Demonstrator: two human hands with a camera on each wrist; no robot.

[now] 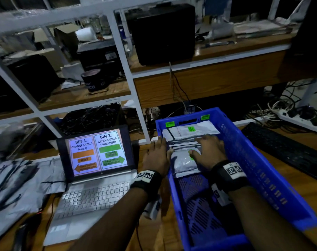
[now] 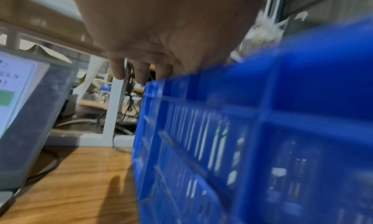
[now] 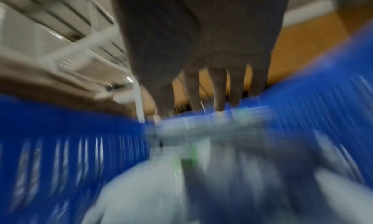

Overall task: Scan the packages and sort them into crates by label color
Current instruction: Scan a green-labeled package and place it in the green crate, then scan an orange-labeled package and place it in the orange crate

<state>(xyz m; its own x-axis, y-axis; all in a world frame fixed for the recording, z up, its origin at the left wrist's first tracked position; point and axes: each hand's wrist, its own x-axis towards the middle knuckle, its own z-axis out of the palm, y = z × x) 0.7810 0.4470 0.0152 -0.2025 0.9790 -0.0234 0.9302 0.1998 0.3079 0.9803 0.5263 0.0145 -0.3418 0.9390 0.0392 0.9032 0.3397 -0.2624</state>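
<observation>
1. One blue crate is seen.
2. One open laptop is seen.
3. One black keyboard is seen.
4. Two hands are counted: the left hand and the right hand.
5. Several grey packages are stacked in the crate; an exact count cannot be made.

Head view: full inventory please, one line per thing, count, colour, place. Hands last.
crate: one, blue, right on the desk, green tags on its far wall.
packages in crate: several, exact count unclear, white-grey, green labels, stacked at the far end.
laptop: one, silver, open left of the crate, screen shows Bin 1 orange, Bin 2 green.
loose packages: a pile, grey-white, far left on the desk.
keyboard: one, black, right of the crate.
power strip: one, white, far right.
shelves: white frame, wood boards, behind the desk.
left hand: fingers straight, at the crate's left rim.
right hand: fingers spread flat on the packages.
</observation>
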